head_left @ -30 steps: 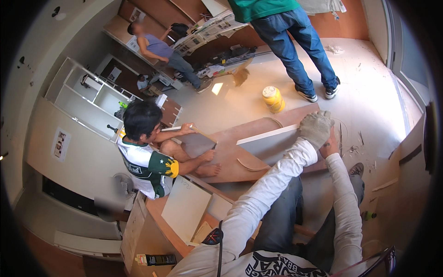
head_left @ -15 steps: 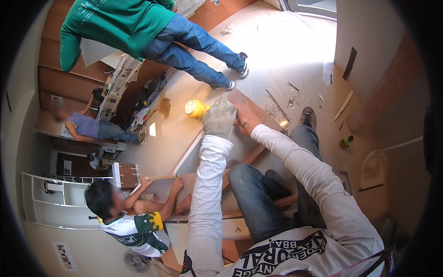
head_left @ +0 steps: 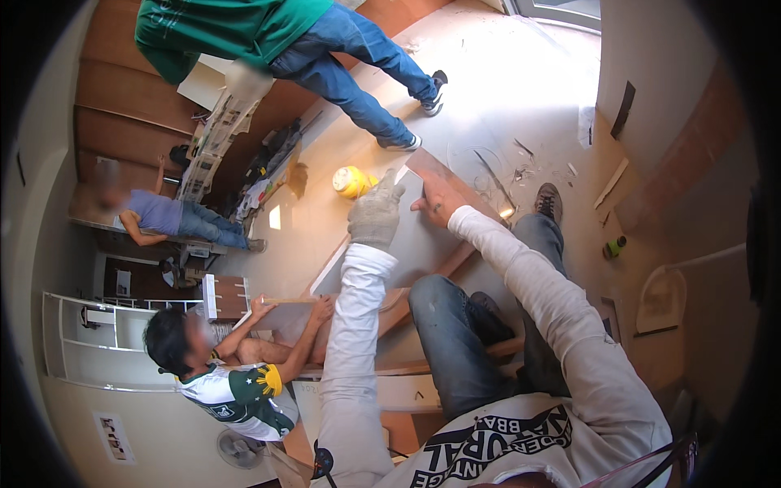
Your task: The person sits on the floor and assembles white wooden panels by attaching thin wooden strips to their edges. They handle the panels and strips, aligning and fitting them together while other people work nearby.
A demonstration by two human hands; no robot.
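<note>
A long brown panel [head_left: 455,180] with a white edge strip [head_left: 329,267] slants away in front of me. My left hand [head_left: 376,215], in a grey knitted glove, is closed over the white edge, with the index finger reaching along it. Just right of it, my bare right hand [head_left: 439,202] lies at the panel's face with thumb and fingers apart. The fingers' undersides are hidden. Beside the gloved hand, on its left, is a yellow container [head_left: 351,182] with a pale top.
A crouching person [head_left: 236,366] at left holds a thin wooden strip [head_left: 289,301]. Someone in green [head_left: 236,32] stands beyond the panel; another person [head_left: 163,215] is farther left. Offcuts [head_left: 521,173] litter the floor. A green-and-black cylindrical object [head_left: 614,247] lies at right.
My hands have moved apart: the left slid back toward me and left along the white edge, while the right stayed near the panel. The view shifted slightly.
</note>
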